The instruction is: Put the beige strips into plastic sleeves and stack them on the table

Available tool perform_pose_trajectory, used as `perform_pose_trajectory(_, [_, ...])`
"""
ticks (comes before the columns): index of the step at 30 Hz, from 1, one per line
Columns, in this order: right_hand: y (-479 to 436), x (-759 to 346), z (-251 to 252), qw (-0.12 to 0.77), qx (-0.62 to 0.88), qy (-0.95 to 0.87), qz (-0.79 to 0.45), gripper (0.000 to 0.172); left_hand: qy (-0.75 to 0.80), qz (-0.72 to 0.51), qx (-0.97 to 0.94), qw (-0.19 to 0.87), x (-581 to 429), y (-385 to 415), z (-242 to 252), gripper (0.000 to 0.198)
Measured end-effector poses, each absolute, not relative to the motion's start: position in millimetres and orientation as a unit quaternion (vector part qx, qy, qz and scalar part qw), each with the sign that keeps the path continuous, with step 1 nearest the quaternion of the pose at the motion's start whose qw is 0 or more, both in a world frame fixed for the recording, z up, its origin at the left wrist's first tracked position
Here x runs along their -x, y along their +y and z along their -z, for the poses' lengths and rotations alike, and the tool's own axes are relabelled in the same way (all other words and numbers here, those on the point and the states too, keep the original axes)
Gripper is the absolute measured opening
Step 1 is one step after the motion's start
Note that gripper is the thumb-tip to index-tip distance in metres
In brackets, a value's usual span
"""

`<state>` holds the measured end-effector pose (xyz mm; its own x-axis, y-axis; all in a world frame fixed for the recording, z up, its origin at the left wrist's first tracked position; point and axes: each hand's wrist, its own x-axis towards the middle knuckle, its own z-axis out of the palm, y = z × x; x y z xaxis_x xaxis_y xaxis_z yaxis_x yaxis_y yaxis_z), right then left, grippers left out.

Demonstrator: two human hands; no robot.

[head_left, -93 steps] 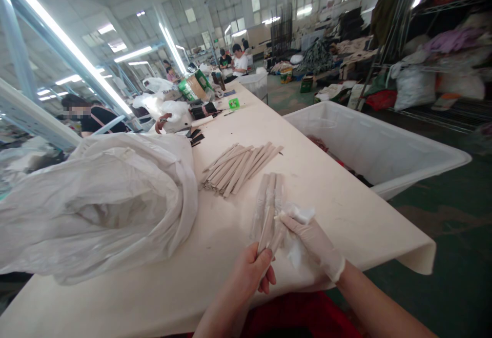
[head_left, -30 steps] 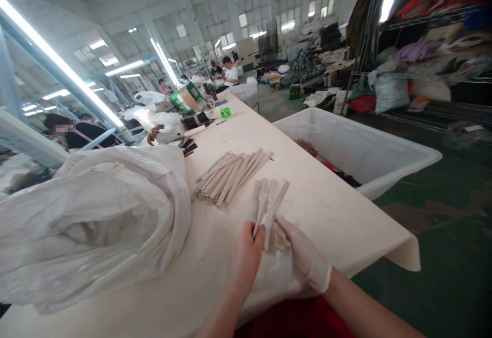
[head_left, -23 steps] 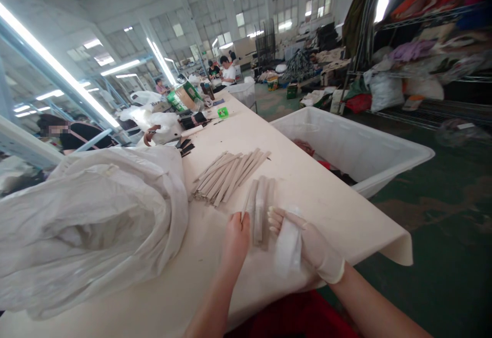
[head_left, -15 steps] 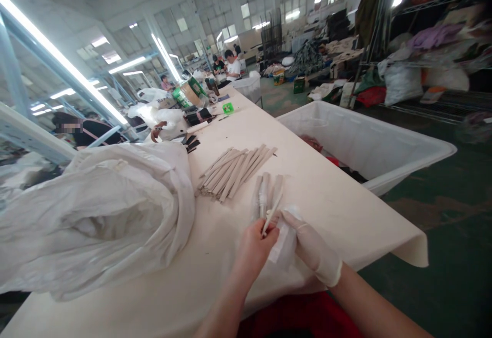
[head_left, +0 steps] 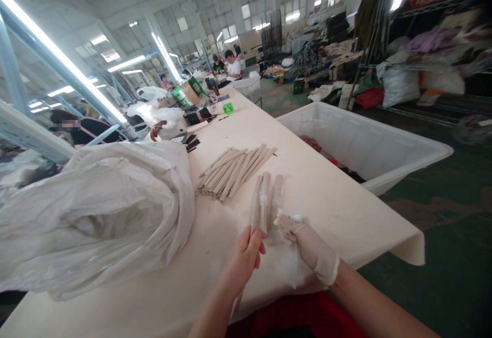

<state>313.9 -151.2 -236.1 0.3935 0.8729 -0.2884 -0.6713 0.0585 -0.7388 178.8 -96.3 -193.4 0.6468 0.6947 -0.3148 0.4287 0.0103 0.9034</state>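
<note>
On a cream-covered tabletop (head_left: 338, 204) in a large windowed hall (head_left: 215, 10), one fanned pile of flat beige strips (head_left: 234, 173) lies beyond three narrow plastic-wrapped beige bundles (head_left: 264, 199), the bare left hand (head_left: 246, 251) gripping one beige strip (head_left: 252, 222), the gloved right hand's (head_left: 309, 243) fingers pinching translucent plastic.

The left hand (head_left: 246, 251) hides part of the strips (head_left: 264, 199) at its fingers. Pale film (head_left: 298, 220) blurs around the right hand (head_left: 313, 248), its grip unclear. The bottom edge crops both forearms; the left edge crops the sack (head_left: 154, 189). The surface (head_left: 326, 194) hides part of the bin (head_left: 384, 145). A distant person (head_left: 232, 67) holds something too small to tell.
</note>
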Motion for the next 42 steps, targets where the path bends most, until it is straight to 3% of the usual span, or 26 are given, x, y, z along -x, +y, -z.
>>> perform_pose_trajectory(6, [-138,-324,243,0.737,0.499,-0.084,-0.448,0.039,0.390,-0.025,-0.639,0.662,-159,-125,202,0.046])
perform_pose_trajectory(24, [-139,-321,236,0.743,0.543,-0.082,-0.383,0.031,0.410,-0.026,-0.724,0.554,-163,-135,218,0.035])
perform_pose_trajectory(30, [-147,-323,238,0.697,0.610,-0.121,-0.358,0.035,0.425,-0.005,-0.666,0.613,-164,-131,219,0.040])
perform_pose_trajectory(36, [-161,-309,241,0.658,0.534,-0.178,-0.500,0.031,0.381,-0.003,-0.610,0.695,-164,-112,202,0.050])
perform_pose_trajectory(42, [-159,-310,235,0.696,0.512,-0.102,-0.493,0.033,0.435,-0.082,-0.689,0.574,-147,-106,224,0.043])
